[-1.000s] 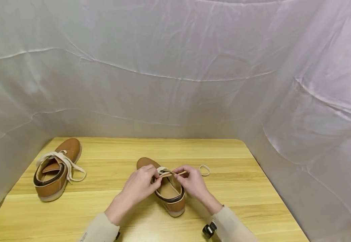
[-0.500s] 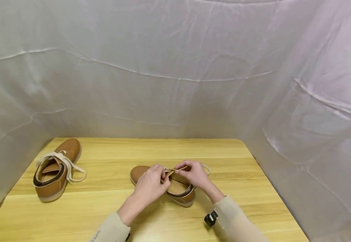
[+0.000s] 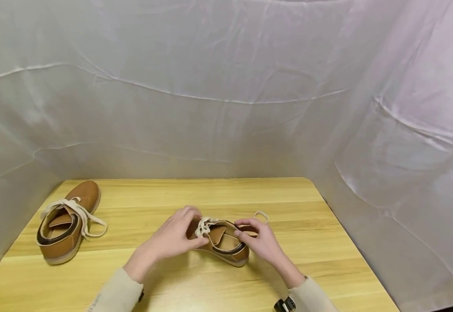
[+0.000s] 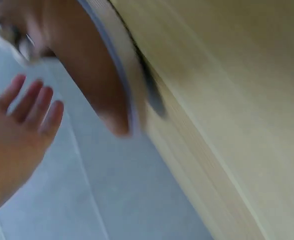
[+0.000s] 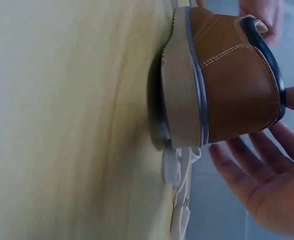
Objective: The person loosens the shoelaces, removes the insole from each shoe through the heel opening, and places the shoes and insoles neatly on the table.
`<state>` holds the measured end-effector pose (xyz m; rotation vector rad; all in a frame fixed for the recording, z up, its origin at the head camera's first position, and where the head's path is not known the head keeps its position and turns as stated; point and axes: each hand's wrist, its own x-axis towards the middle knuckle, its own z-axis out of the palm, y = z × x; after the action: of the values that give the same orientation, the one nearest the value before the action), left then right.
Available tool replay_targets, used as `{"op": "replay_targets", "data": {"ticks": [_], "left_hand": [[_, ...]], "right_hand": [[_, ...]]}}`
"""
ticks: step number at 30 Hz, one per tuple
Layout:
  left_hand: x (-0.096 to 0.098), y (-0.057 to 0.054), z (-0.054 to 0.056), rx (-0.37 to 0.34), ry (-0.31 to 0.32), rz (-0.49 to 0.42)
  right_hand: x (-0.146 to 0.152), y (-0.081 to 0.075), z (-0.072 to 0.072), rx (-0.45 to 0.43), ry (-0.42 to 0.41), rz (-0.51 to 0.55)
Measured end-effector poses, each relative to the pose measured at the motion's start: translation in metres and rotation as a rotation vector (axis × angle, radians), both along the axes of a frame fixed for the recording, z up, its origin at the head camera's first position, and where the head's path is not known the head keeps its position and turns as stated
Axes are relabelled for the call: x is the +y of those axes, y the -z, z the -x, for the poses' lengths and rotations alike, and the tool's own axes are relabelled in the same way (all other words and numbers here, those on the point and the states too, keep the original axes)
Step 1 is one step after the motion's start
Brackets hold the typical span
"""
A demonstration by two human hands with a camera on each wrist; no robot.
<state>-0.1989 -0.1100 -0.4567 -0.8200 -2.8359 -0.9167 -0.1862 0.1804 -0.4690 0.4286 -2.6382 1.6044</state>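
A brown leather shoe [image 3: 230, 255] with cream laces [image 3: 203, 226] and a dark padded collar sits mid-table, its toe angled left. My left hand [image 3: 175, 232] is around its toe end in the head view, thumb and fingers spread. In the left wrist view the fingers of that left hand [image 4: 27, 120] are nearly straight and stand apart from the blurred shoe [image 4: 87, 65]. My right hand [image 3: 259, 238] holds the collar's right side. The right wrist view shows the right hand [image 5: 276, 185] with its thumb at the collar rim and fingers along the far side of the shoe [image 5: 236, 90].
A matching brown shoe [image 3: 60, 249] with loose laces stands at the table's left side. A cream lace loop [image 3: 263, 215] lies beyond my right hand. Grey-white cloth [image 3: 226, 130] hangs behind and beside the wooden table [image 3: 308, 268].
Both hands have let go of the tongue area, where they were pinching. The left hand has moved left to the toe and spread; the right has moved onto the collar. The shoe has turned toe-left.
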Motion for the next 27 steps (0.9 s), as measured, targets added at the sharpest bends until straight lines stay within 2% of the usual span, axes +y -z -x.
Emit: {"op": "replay_targets", "data": {"ticks": [2,4,7,10,14,18,22,24,27], "left_hand": [[-0.014,0.004,0.006,-0.056,0.034,0.047],[-0.025,0.007,0.01,-0.086,0.037,0.11],[-0.034,0.01,0.013,-0.086,0.022,0.168],[-0.035,0.01,0.011,-0.079,0.008,0.18],[-0.032,0.01,0.003,-0.084,-0.014,0.179],[-0.028,0.01,-0.009,-0.094,-0.043,0.185],[-0.024,0.011,-0.023,-0.061,-0.065,0.2],[-0.023,0.012,-0.029,-0.037,-0.065,0.208],[-0.022,0.012,-0.036,0.001,-0.054,0.213]], "right_hand": [[0.002,0.0,-0.003,-0.008,0.002,0.003],[0.004,0.001,-0.004,-0.017,0.001,0.001],[0.006,0.0,-0.002,-0.018,-0.017,-0.01],[0.009,-0.001,0.002,-0.008,-0.03,-0.035],[0.014,-0.001,0.01,0.004,-0.014,-0.068],[0.016,-0.002,0.019,0.033,0.012,-0.068],[0.015,-0.004,0.023,0.056,0.01,-0.063],[0.015,-0.006,0.023,0.086,0.0,-0.079],[0.015,-0.01,0.023,0.2,-0.025,-0.136]]}}
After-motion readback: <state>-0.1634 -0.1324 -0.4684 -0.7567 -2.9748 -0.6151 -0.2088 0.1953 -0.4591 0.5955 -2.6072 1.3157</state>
